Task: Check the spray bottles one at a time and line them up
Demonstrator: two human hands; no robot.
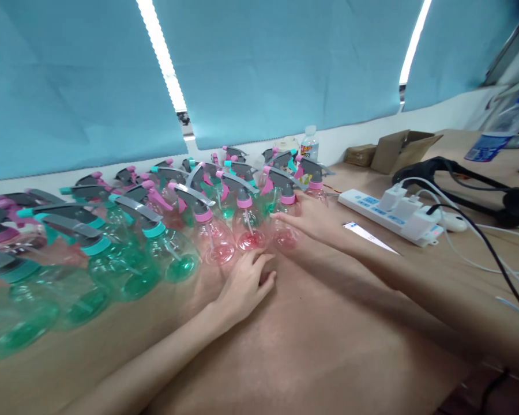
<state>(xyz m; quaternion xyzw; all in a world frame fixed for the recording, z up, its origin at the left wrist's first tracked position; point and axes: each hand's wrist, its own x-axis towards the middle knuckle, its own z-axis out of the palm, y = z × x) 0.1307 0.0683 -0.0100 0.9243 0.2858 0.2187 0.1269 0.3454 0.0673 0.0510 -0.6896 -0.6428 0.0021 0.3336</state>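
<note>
Several clear spray bottles stand in rows on a brown table (311, 346), some tinted pink (248, 227) and some green (173, 253), with grey triggers and pink or teal collars. My left hand (246, 282) lies palm down on the table, fingers apart, just in front of the pink bottles and holding nothing. My right hand (309, 219) reaches in from the right with fingers stretched out, touching the side of the front right pink bottle (285, 222).
A white power strip (391, 216) with plugged chargers and cables lies at the right, with a phone (369, 236) before it. Black headgear (480, 184), a cardboard box (400, 147) and a small water bottle (310, 144) sit further back. Blue blinds cover the window.
</note>
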